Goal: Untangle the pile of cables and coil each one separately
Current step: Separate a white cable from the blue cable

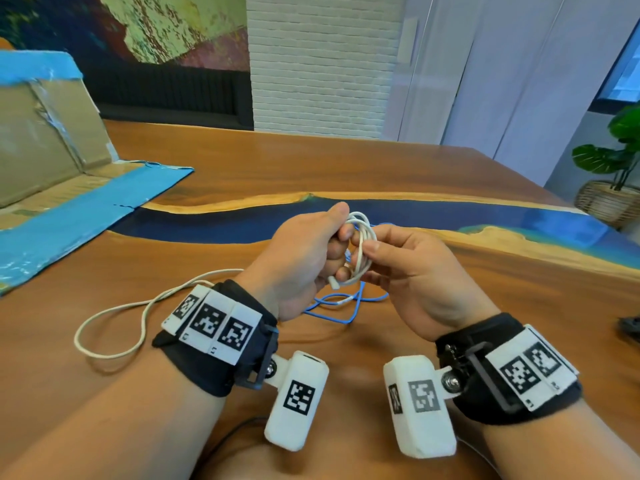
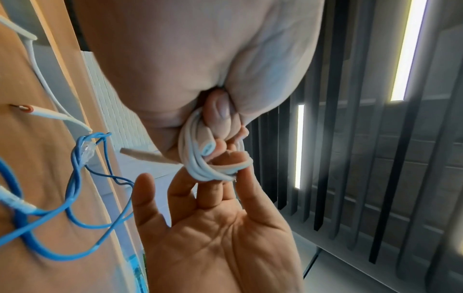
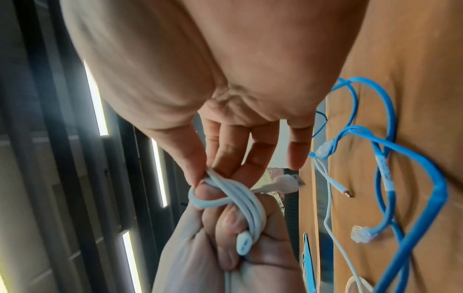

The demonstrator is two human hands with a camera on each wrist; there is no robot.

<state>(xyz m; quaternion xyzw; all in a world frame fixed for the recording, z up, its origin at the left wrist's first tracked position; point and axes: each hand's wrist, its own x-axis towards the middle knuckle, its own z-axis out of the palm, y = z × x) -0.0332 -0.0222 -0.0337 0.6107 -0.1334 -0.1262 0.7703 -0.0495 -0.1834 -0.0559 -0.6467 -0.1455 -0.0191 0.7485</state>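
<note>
A white cable (image 1: 362, 244) is wound into a small coil held above the table between both hands. My left hand (image 1: 304, 251) grips the coil in a fist, with one white plug end sticking out below. My right hand (image 1: 405, 261) pinches the coil's loops between thumb and fingertips. In the left wrist view the coil (image 2: 198, 170) wraps around the left fingers, and the right hand (image 2: 213, 218) shows its palm. The right wrist view shows the coil (image 3: 248, 200) and its USB plug (image 3: 288, 182). A tangled blue cable (image 1: 325, 299) lies on the table under the hands.
A second white cable (image 1: 225, 270) lies in a loose loop on the wooden table (image 1: 485, 306) at the left. A flattened cardboard box with blue tape (image 1: 86, 202) sits at the far left. A dark object (image 1: 630, 327) is at the right edge.
</note>
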